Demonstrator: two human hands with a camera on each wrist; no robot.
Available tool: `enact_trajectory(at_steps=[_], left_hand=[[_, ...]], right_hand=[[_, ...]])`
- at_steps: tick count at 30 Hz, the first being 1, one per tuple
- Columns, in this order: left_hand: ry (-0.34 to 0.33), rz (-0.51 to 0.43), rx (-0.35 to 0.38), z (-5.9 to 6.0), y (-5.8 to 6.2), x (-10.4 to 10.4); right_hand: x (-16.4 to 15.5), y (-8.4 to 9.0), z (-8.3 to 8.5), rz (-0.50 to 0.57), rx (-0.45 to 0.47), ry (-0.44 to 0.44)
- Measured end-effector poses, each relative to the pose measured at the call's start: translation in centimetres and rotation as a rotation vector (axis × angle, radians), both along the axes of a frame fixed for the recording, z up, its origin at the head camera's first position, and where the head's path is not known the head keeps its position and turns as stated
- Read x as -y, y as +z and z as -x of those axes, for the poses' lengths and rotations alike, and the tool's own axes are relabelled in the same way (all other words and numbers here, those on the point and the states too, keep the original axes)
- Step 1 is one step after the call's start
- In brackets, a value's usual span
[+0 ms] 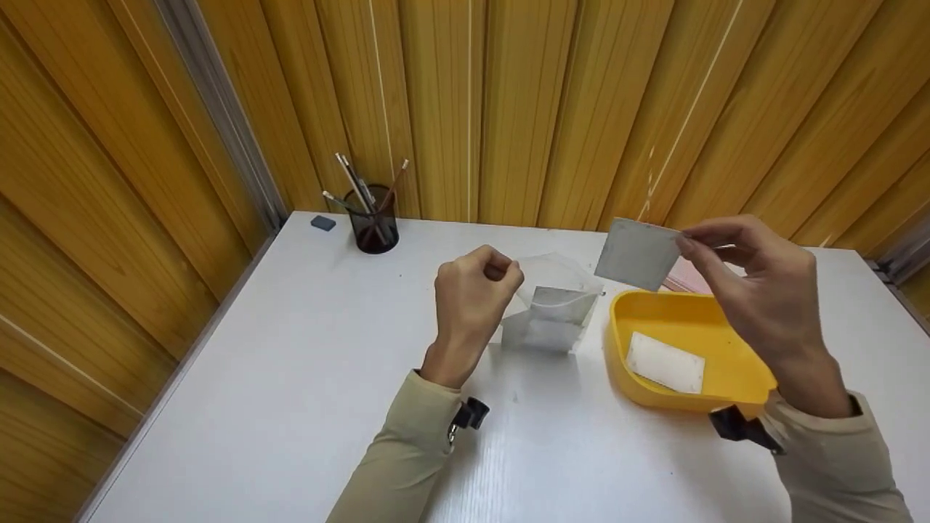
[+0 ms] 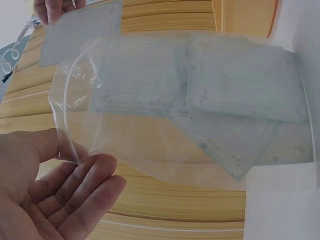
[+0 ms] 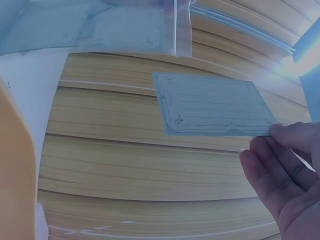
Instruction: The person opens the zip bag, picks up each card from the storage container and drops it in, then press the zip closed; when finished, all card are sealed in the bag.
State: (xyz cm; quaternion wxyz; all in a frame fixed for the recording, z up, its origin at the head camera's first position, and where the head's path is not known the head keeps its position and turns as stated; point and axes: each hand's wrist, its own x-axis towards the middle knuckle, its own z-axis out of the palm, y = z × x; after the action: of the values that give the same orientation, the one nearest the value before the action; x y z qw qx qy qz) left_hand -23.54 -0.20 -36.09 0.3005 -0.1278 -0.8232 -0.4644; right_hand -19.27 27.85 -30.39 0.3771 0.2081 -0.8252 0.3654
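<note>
While the left hand (image 1: 476, 290) pinched the clear bag (image 1: 548, 309) upright on the table (image 1: 290, 378), the raised right hand (image 1: 755, 290) pinched a card (image 1: 637, 253) above the tray (image 1: 726, 349).

Left hand (image 2: 55, 195) at bottom left, thumb and fingers pinching the open edge of a clear plastic bag (image 2: 150, 150). Several pale lined cards (image 2: 240, 85) overlap inside the bag, toward its right end. Right hand (image 2: 55, 9) at top left holds another lined card (image 2: 82, 30) just beside the bag's mouth. Wood-panel wall (image 2: 165, 205) behind.
</note>
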Motion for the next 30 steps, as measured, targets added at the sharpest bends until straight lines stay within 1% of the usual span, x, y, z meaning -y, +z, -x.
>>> enact_trajectory(at_steps=[5,9,11,16,23,30], left_hand=[[-0.008,0.006,-0.027,0.1,-0.1,0.0],[-0.012,0.011,-0.052,0.1,-0.2,0.0],[-0.013,0.012,-0.054,0.1,-0.1,-0.1],[-0.019,0.009,-0.052,0.0,-0.1,-0.1],[-0.02,0.016,-0.058,-0.1,-0.1,-0.2],[-0.015,0.014,-0.056,-0.1,0.0,-0.3]], right_hand=[[1.0,0.5,-0.1,0.09,-0.06,0.005],[2.2,0.6,-0.3,0.176,-0.08,0.038],[2.8,0.5,-0.4,0.2,-0.085,0.052],[3.9,-0.3,-0.5,0.233,-0.077,0.093],[5.0,-1.8,-0.2,0.312,-0.066,0.155],[5.6,-2.7,0.3,0.317,-0.059,0.181]])
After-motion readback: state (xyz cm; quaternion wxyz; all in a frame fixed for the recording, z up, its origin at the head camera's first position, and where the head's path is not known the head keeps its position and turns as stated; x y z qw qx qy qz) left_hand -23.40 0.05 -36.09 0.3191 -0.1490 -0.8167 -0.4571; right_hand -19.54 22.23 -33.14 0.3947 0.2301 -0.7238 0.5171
